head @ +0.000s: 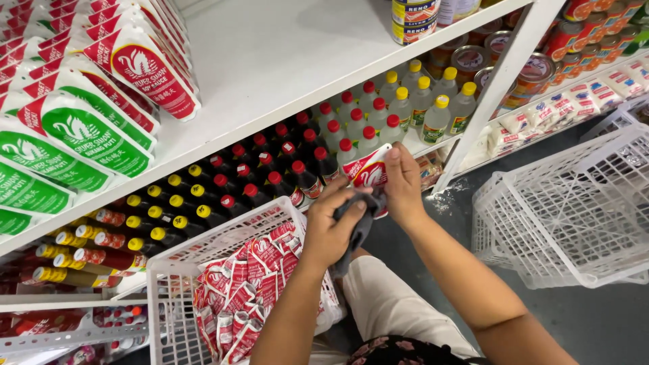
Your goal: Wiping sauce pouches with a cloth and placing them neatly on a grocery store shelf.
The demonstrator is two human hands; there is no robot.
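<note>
Red-and-white pouch (368,174) pinched in right hand (403,186); left hand (331,226) grips dark cloth (358,223) beneath; pouch might slip onto bottles (297,169).

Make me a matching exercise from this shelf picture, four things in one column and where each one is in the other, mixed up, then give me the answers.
Things:
1. red and white pouch
2. dark cloth
3. green pouches
4. empty white basket

Places:
A. on the floor at the right
B. top shelf at the left
C. in the left hand
D. in the right hand

Pairs: 1-D, 2-C, 3-B, 4-A
</note>
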